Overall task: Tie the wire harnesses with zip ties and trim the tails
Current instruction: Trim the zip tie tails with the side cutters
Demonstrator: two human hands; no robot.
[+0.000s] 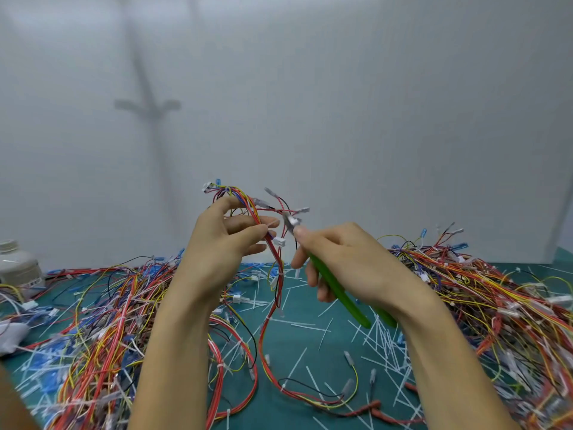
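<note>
Above the mat (291, 346), left hand (221, 243) pinches harness (238, 193), right hand (350, 262) grips cutters (336, 291) alongside.

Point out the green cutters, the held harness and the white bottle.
green cutters (347, 302): head view, green handle.
held harness (238, 192): head view, looped wires at top.
white bottle (17, 268): head view, its body.

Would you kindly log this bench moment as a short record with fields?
left hand: holds a wire harness raised above the mat
right hand: grips green-handled cutters, tip close to the harness
mat: strewn with white trimmed tails
left pile: loose harnesses
right pile: loose harnesses
far left: white bottle
</note>
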